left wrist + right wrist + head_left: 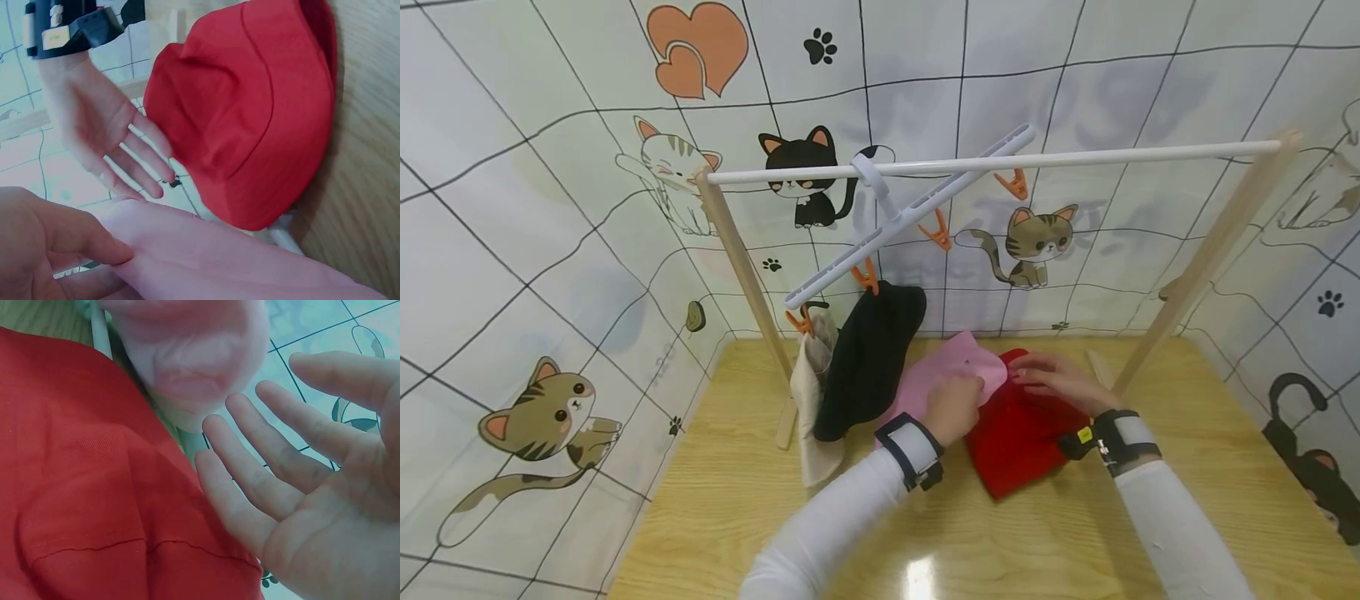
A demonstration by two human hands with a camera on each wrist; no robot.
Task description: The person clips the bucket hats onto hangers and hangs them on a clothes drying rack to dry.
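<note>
My left hand (953,408) pinches the edge of a pink hat (925,379) between thumb and fingers; in the left wrist view the pink fabric (206,256) stretches away from the thumb. My right hand (1060,383) is beside the pink hat, above a red bucket hat (1011,454) on the table. Its fingers are spread and hold nothing, as the right wrist view shows, with the red fabric (94,487) right by the fingertips. A black hat (872,358) and a beige hat (808,408) hang from orange clips to the left.
A white hanger (895,223) hangs slanted from a white rod (1112,158) on wooden posts. Two orange clips, one near the middle (937,232) and another farther back (1013,183), hold nothing. Behind the wooden table (715,517) is a cat-patterned backdrop (925,100).
</note>
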